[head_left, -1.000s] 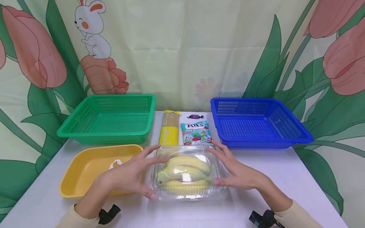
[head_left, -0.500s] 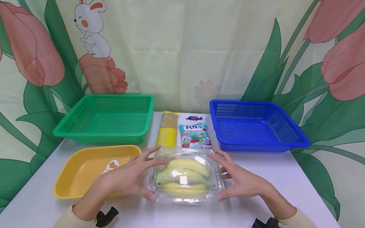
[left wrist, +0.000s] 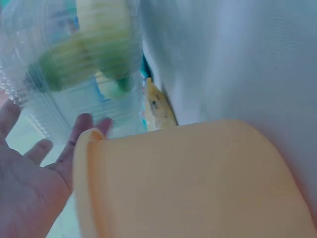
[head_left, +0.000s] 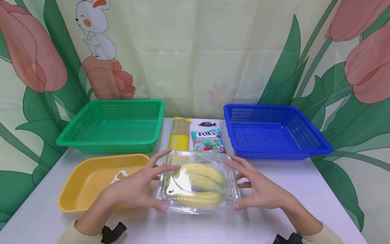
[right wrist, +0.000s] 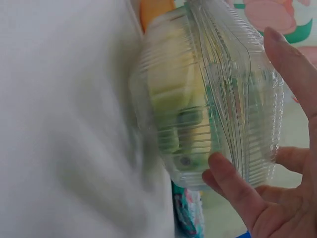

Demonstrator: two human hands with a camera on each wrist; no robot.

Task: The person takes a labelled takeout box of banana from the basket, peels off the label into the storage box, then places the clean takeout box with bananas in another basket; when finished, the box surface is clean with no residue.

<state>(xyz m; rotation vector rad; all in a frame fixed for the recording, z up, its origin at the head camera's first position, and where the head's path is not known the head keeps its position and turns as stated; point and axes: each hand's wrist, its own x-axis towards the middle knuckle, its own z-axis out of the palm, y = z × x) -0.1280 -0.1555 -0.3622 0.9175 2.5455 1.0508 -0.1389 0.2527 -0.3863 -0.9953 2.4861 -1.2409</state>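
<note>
A clear plastic clamshell box [head_left: 199, 206] with yellow bananas [head_left: 202, 178] inside is between my two hands, low over the white table. My left hand [head_left: 135, 189] grips its left side, thumb at the near corner and index finger across the lid. On the opposite side my right hand [head_left: 263, 189] holds it, thumb at the near right corner and fingers along the far right edge. In the right wrist view, fingertips [right wrist: 218, 161] press the ribbed side wall, and greenish banana ends show through the plastic. The left wrist view shows the hand partly behind a yellow rim.
A yellow tub [head_left: 86, 183] with a banana sticker [head_left: 120, 175] stands at left, close by my left wrist. Behind are a green basket [head_left: 128, 135] and a blue basket [head_left: 278, 135]. Between them lie a yellow noodle pack [head_left: 179, 135], a Fox's candy bag [head_left: 208, 139] and a purple-wrapped candy [head_left: 207, 124].
My right thumb and fingers have closed in on the box's right side. The box has risen slightly and tilted, now covering more of the candy bag's lower edge.
</note>
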